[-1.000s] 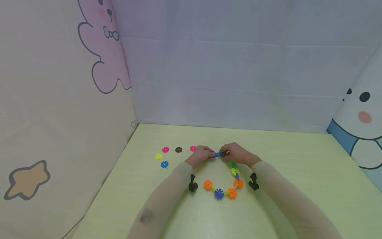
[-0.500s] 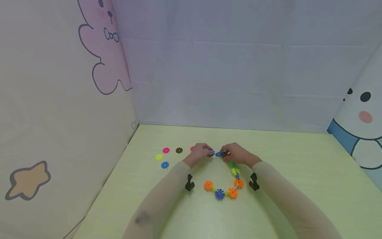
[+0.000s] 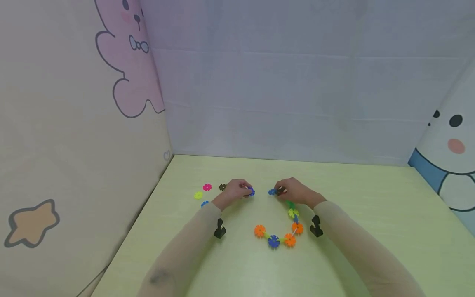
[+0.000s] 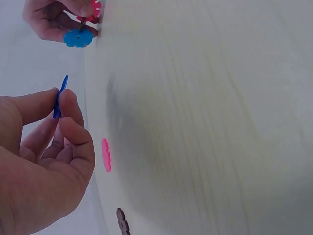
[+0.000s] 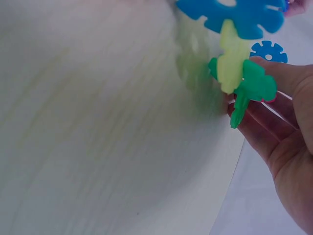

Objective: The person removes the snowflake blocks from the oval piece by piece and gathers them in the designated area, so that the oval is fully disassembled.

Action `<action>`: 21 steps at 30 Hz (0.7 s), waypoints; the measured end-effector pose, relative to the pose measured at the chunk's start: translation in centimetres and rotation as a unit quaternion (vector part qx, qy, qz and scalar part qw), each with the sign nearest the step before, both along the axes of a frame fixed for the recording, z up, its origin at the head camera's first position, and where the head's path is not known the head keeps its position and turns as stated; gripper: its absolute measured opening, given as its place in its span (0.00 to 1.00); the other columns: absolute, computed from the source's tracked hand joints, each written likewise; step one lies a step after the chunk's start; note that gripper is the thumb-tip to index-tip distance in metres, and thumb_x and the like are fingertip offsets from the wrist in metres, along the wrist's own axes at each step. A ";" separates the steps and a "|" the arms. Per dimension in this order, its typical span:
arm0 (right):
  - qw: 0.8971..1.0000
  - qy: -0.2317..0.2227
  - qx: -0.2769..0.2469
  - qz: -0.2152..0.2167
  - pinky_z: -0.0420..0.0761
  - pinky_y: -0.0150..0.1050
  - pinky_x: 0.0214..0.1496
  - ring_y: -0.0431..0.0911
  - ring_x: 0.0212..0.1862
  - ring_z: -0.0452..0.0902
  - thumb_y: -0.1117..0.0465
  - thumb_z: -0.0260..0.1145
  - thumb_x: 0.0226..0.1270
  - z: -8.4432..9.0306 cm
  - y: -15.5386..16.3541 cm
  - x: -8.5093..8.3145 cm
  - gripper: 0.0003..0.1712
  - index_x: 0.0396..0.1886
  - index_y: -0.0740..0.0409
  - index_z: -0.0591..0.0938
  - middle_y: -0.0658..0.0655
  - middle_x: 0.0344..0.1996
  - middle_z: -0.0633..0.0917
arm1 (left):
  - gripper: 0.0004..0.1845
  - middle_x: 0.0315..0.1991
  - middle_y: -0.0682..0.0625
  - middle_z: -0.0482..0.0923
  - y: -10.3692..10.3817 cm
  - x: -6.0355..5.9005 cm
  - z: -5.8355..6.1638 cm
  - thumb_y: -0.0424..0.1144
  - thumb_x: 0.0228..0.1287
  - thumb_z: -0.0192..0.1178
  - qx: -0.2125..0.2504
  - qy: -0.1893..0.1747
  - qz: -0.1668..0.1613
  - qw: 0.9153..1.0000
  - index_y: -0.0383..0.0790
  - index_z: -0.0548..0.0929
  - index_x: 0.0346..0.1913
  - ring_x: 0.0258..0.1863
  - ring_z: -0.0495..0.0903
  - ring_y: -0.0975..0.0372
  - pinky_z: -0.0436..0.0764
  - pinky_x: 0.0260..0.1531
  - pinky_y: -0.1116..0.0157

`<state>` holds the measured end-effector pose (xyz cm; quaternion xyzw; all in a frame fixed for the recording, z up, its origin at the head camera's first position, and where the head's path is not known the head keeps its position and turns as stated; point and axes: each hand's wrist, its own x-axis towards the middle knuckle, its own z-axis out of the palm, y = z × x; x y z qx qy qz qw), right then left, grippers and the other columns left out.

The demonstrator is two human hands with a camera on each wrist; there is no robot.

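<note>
A curved chain of snowflake discs (image 3: 290, 240) in orange, blue, yellow-green and green lies on the pale green table (image 3: 371, 231). My right hand (image 3: 281, 190) pinches its far end, where a light blue disc (image 3: 272, 192) sticks out. In the right wrist view the fingers (image 5: 281, 117) grip the green disc (image 5: 250, 84) under a yellow-green disc (image 5: 232, 56) and the blue one (image 5: 234, 13). My left hand (image 3: 248, 191) is a short way to the left and pinches a single dark blue disc (image 4: 59, 98), held on edge.
Loose discs lie left of my left hand: pink (image 3: 207, 187), dark brown (image 3: 222, 187), yellow (image 3: 198, 195) and a blue one (image 3: 203, 203) half hidden by my forearm. Another pink disc (image 4: 105, 154) lies by the left palm. Cartoon-printed walls (image 3: 74, 123) close in the left, back and right.
My left hand has drawn away to the left with the dark blue disc, opening a gap from the chain end. The right hand and the chain have stayed put.
</note>
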<state>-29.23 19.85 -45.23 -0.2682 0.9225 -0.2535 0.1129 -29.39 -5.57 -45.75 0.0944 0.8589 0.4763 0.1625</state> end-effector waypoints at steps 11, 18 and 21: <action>1.000 -0.005 0.004 -0.013 0.78 0.43 0.49 0.48 0.47 0.79 0.65 0.68 0.60 -0.3 0.0 -0.2 0.13 0.46 0.58 0.82 0.54 0.43 0.83 | 0.12 0.36 0.47 0.78 -3.3 0.2 -0.5 0.33 0.59 0.64 -0.039 -0.007 -0.026 0.999 0.37 0.79 0.46 0.33 0.78 0.59 0.78 0.32 0.66; 1.000 -0.006 0.000 -0.011 0.78 0.43 0.49 0.48 0.46 0.79 0.65 0.68 0.60 -0.2 -0.1 -0.2 0.13 0.45 0.58 0.82 0.54 0.42 0.83 | 0.14 0.38 0.47 0.77 -5.1 0.6 -0.2 0.32 0.57 0.66 -0.070 -0.013 -0.026 0.997 0.39 0.81 0.47 0.37 0.76 0.56 0.78 0.35 0.64; 1.000 -0.004 0.002 -0.010 0.78 0.42 0.49 0.47 0.46 0.79 0.65 0.68 0.61 -0.4 0.0 -0.3 0.12 0.45 0.57 0.82 0.53 0.42 0.83 | 0.15 0.38 0.47 0.77 -5.7 0.9 -0.2 0.30 0.56 0.66 -0.086 -0.009 -0.027 0.996 0.39 0.81 0.47 0.38 0.76 0.56 0.78 0.37 0.63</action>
